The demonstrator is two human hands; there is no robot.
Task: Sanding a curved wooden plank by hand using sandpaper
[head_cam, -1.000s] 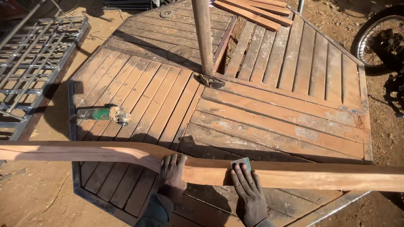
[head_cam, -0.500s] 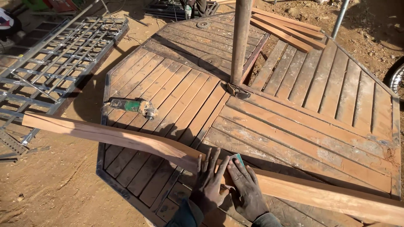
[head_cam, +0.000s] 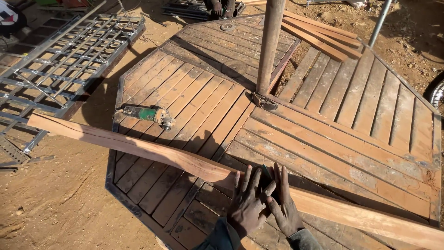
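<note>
Far out to the left of both hands, the long wooden plank (head_cam: 138,147) begins over the bare dirt ground (head_cam: 55,203), near a metal grille (head_cam: 51,65) that lies flat there. From that end the plank runs down and to the right, across the slatted wooden desk (head_cam: 351,115), and passes under the hands before it carries on past the lower right edge of the view. Its long axis thus lies crosswise to the person, left to right, with the greater visible length on the left hand's side. A green angle grinder (head_cam: 147,114) rests on the slats beyond the plank, up and to the left of the hands and well apart from them. The left hand (head_cam: 247,206) lies flat on the plank's top face, fingers spread and pointing away from the person, clamped on nothing. Just beside it, touching it at the fingers, the right hand (head_cam: 283,209) also presses flat on the plank, and a small dark-green piece (head_cam: 267,172), seemingly an abrasive pad, peeps out under the fingertips. Both hands sit equally near the plank, since both rest on it. Straight ahead of them, well apart, an upright metal pole (head_cam: 269,44) rises from the desk's centre.
</note>
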